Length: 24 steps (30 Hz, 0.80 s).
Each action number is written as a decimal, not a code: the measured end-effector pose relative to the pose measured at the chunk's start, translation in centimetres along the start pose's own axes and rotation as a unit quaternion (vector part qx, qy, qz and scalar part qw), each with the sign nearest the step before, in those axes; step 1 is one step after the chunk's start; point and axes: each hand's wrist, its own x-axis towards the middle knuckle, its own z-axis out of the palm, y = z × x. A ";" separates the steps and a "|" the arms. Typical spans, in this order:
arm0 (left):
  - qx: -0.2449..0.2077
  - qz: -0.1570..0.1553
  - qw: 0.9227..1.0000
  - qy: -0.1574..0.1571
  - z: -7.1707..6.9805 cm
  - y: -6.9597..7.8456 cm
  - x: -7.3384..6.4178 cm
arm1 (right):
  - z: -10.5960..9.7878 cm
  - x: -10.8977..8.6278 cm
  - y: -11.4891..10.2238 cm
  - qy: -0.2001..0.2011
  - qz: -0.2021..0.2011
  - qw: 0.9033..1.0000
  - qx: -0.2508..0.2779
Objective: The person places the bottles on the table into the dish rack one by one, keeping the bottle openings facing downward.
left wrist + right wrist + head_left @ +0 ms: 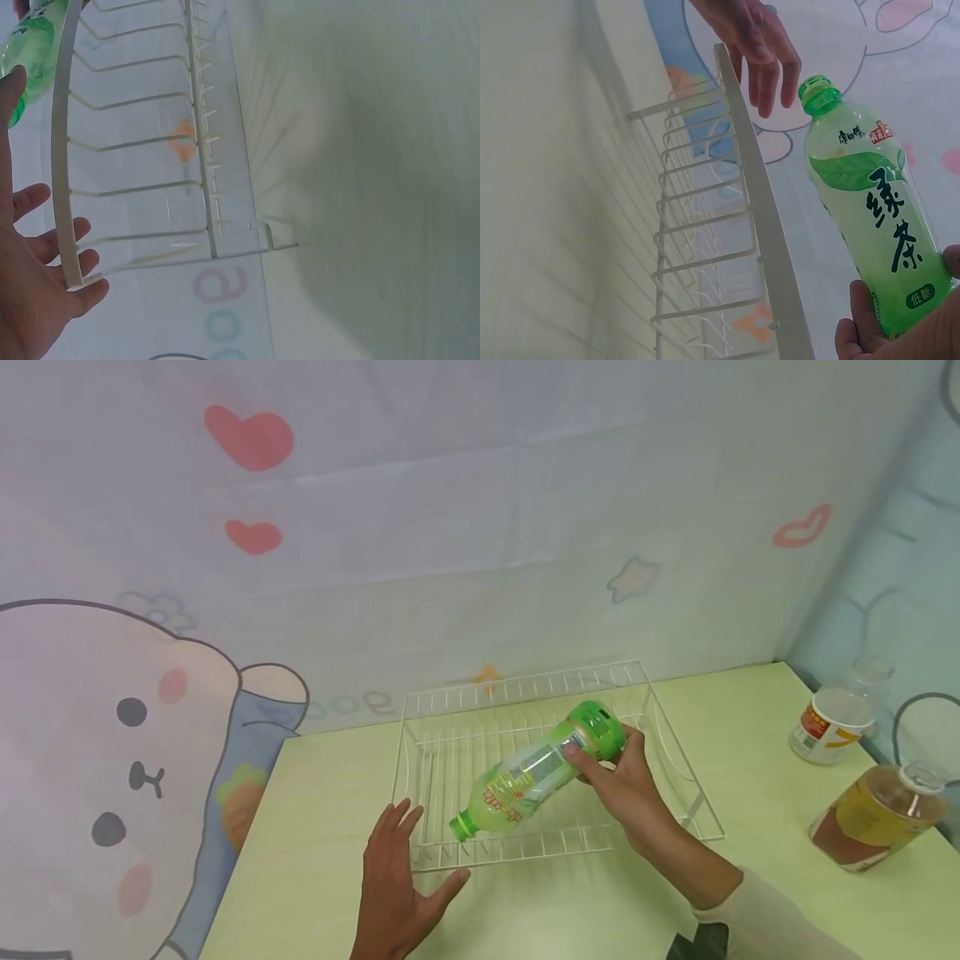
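Observation:
My right hand (622,777) grips a green tea bottle (525,777) near its base, thumb on one side and fingers on the other. The bottle is tilted over a white wire rack (525,858), its green cap pointing to the lower left. In the right wrist view the label of the bottle (877,202) shows large dark characters and a green leaf. At the rack's left front corner is my left hand (397,877), fingers spread and thumb apart. Its fingers lie about the rack's edge in the left wrist view; whether they press on the wire I cannot tell.
To the right stand a bottle of brown drink (873,818) and a clear container with a red and white label (828,727). The rack sits on a pale green table (322,827) against a printed cloth backdrop (450,527).

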 end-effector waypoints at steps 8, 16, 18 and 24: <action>0.025 -0.060 0.997 -0.031 -0.4 -0.7 -1.0 | 0.2 0.3 -0.7 -0.008 -0.007 1.000 -0.010; 0.024 -0.063 0.997 -0.030 -0.3 -1.0 -1.4 | 0.5 0.7 -1.5 -0.032 -0.024 0.999 -0.016; 0.025 -0.066 0.997 -0.031 -0.3 -1.0 -1.4 | 0.6 0.9 -1.6 -0.037 -0.031 0.999 -0.024; 0.035 -0.066 0.997 -0.028 -0.3 -0.8 -1.5 | 1.1 1.6 -1.9 -0.054 -0.046 0.996 -0.050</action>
